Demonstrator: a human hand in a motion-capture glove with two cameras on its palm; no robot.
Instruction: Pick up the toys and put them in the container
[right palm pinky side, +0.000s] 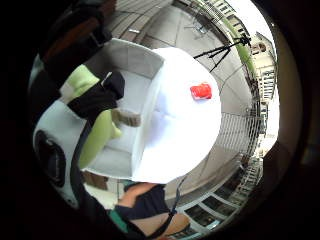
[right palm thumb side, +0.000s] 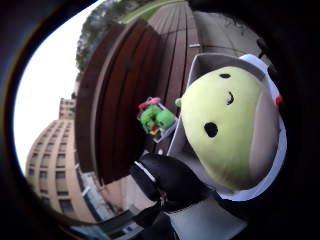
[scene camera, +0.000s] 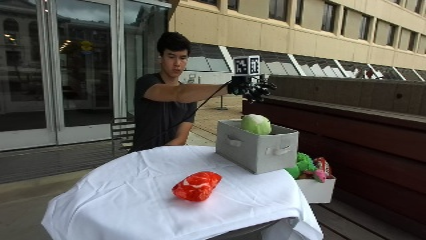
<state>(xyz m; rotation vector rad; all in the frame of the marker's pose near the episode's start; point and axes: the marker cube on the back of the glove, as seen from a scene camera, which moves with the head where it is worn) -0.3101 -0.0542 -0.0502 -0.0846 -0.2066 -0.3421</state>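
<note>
Our gloved right hand (scene camera: 247, 88) hangs above the grey container (scene camera: 256, 146); we can't tell its fingers' state. The green plush (scene camera: 256, 124) sits directly below in the container, while the red toy (scene camera: 196, 186) lies on the tablecloth (scene camera: 120, 200), well apart toward the table's front.

- A round table (scene camera: 133, 200) under a white cloth stands on a paved terrace.
- Glass doors (scene camera: 66, 70) behind.
- Dark wooden bench wall (scene camera: 373, 130) alongside.
- Beige building (scene camera: 319, 30) above; daylight.
</note>
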